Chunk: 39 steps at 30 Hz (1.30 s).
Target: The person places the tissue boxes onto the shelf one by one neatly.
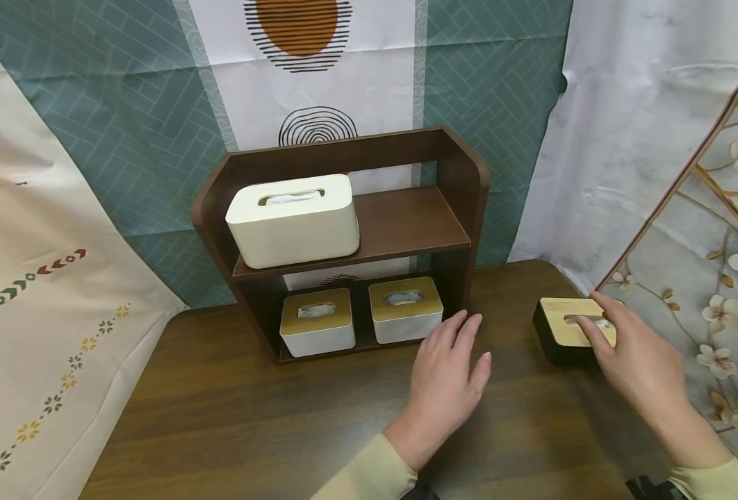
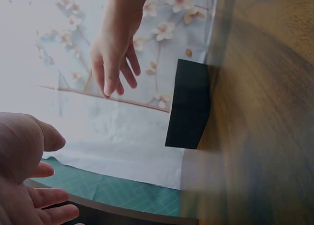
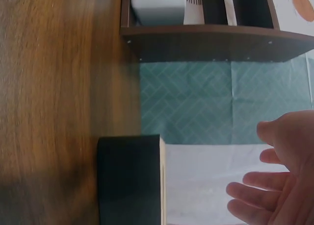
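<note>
A black tissue box (image 1: 559,333) with a light wooden lid stands on the table at the right. My right hand (image 1: 644,361) hovers over it with relaxed fingers; both wrist views show a gap between that hand (image 2: 115,58) and the box (image 2: 189,105). In front of the shelf's lower right side, my left hand (image 1: 440,382) is held in the air, fingers spread, holding nothing. On the lower level of the dark brown shelf (image 1: 413,222) sit two small white tissue boxes with wooden lids, the left one (image 1: 315,340) and the right one (image 1: 406,326).
A larger cream tissue box (image 1: 300,232) occupies the left of the upper shelf level. The brown wooden table (image 1: 250,417) spreads in front of the shelf. Patterned cloths hang behind, including a green one (image 1: 500,139) and a flowered one (image 1: 713,278) at the right.
</note>
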Each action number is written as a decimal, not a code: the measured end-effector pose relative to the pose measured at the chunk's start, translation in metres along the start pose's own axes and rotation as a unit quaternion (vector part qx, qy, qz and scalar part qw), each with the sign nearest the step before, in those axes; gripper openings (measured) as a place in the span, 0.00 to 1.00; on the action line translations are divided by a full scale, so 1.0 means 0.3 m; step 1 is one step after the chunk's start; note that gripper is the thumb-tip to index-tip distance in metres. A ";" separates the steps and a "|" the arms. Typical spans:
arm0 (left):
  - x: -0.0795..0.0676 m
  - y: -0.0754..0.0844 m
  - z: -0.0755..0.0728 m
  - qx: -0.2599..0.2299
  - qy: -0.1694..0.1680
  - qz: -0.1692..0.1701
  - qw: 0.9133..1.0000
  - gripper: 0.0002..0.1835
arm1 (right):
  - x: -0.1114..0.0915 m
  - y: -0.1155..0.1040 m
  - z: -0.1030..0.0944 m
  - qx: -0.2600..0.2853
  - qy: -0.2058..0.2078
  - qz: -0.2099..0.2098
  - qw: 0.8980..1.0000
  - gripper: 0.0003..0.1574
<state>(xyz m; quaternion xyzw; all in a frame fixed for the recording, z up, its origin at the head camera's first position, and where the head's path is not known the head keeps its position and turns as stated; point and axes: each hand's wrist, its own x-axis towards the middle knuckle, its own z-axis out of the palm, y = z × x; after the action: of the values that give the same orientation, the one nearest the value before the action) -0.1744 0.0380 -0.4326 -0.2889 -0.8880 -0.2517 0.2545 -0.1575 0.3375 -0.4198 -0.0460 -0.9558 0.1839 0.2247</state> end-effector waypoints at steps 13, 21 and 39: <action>0.014 0.024 0.059 -0.003 -0.051 -0.015 0.999 0.31 | 0.006 0.072 -0.012 -0.026 -0.035 0.046 0.998 0.43; 0.027 0.038 0.102 0.003 -0.094 -0.032 0.995 0.32 | 0.005 0.124 -0.003 -0.019 -0.051 0.041 0.998 0.46; 0.063 0.066 0.202 0.025 -0.132 -0.028 0.991 0.31 | 0.006 0.210 0.009 -0.026 -0.075 0.051 0.996 0.50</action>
<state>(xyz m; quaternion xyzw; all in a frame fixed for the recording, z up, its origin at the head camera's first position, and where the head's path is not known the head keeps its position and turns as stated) -0.1936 0.0952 -0.4606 -0.2882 -0.9274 -0.1965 0.1351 -0.1600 0.3952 -0.4448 -0.0867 -0.9708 0.1732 0.1416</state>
